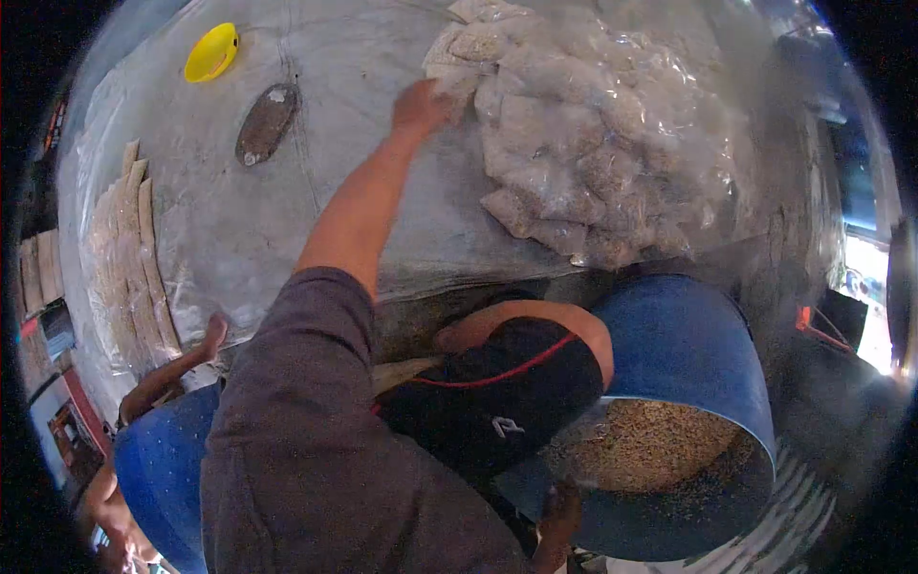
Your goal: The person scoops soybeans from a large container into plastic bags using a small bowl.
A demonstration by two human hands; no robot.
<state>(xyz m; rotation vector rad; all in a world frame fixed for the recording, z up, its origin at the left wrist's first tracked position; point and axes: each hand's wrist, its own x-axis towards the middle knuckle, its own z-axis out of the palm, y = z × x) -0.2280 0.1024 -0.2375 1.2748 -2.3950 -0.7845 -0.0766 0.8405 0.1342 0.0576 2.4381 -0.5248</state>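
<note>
My left hand (421,110) reaches out over the grey-covered surface to the left edge of a pile of clear plastic packets (593,143) with pale, grainy contents. Its fingers close on the corner of a packet (459,81) there; the fingertips are partly hidden. Low in the view, my right hand (559,512) is in shadow beside the rim of a blue barrel (684,330). Its fingers look curled, and something pale and see-through is near them, too unclear to name. Brown grain (660,445) lies inside the tilted barrel.
A yellow bowl (210,53) and a dark oval object (268,124) lie on the grey sheet (354,48). Long filled packets (129,258) are lined up at left. Another person's hand (215,335) rests near them, beside a second blue barrel (167,469). My bent leg (497,383) is between.
</note>
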